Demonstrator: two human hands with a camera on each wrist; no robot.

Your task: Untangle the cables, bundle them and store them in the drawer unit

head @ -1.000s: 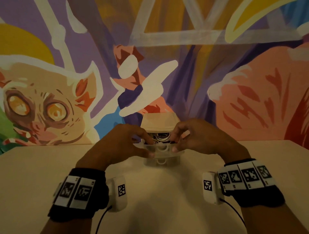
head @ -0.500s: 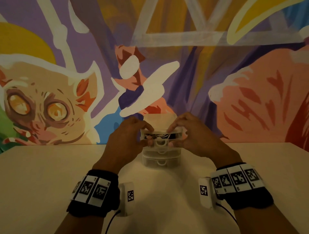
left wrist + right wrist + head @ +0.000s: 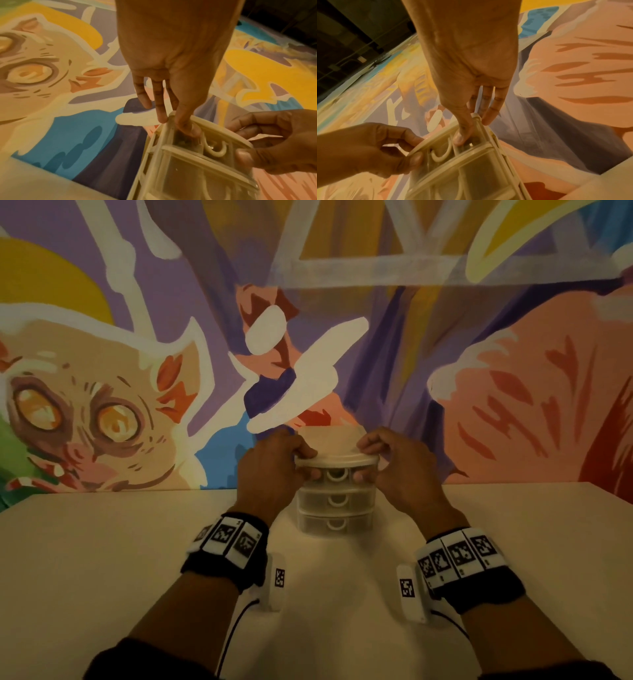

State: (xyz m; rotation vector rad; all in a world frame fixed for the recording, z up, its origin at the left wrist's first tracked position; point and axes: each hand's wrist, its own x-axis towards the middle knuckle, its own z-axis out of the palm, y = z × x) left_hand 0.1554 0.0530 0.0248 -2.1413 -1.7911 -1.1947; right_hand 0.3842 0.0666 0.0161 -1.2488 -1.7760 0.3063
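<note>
Here, drawer unit (image 3: 335, 501) between both hands, left hand (image 3: 270, 470) and right hand (image 3: 400, 470) grip pinching its top.

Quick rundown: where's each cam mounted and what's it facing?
Head: worn on the head, looking forward and down at the drawer unit on the table; both forearms, left hand and right hand show.
Left wrist: looks along the left hand at the unit's top left corner.
Right wrist: looks along the right hand at the top right corner.
Shared: both wrist views show the top drawer handle and the opposite hand.
</note>
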